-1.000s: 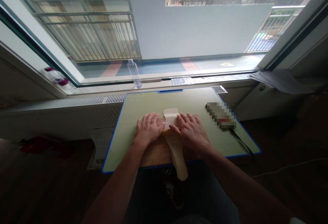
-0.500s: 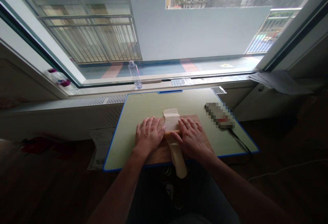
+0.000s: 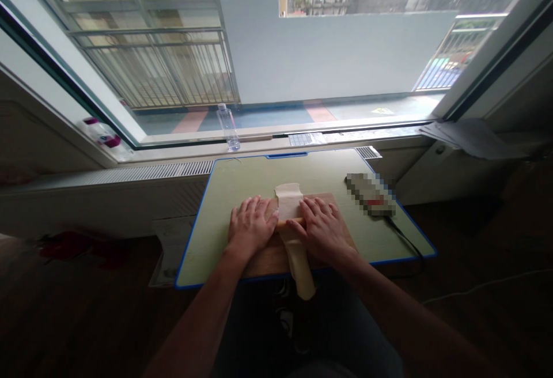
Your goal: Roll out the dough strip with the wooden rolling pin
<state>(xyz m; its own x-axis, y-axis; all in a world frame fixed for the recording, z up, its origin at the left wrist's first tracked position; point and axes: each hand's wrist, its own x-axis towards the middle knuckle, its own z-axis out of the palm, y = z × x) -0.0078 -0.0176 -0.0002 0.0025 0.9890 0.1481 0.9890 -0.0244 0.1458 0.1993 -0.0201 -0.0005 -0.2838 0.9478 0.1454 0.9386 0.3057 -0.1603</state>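
Observation:
A thin wooden rolling pin (image 3: 284, 225) lies crosswise over a long pale strip of dough (image 3: 290, 200). My left hand (image 3: 253, 223) presses down on the pin's left end, its fingers pointing forward. On the other end rests my right hand (image 3: 320, 225), with its thumb lying along the pin. Both palms hide most of the pin. Under the dough is a brown wooden board (image 3: 270, 263). The strip's far end reaches past the board's back edge, and its near end hangs over the table's front edge towards my lap.
The small green table (image 3: 203, 239) has a blue rim. A pixelated object (image 3: 369, 193) with a black cable lies on its right side. On the windowsill stand a clear bottle (image 3: 228, 127) and, further left, a purple-capped bottle (image 3: 102, 133). Papers (image 3: 470, 138) lie at right.

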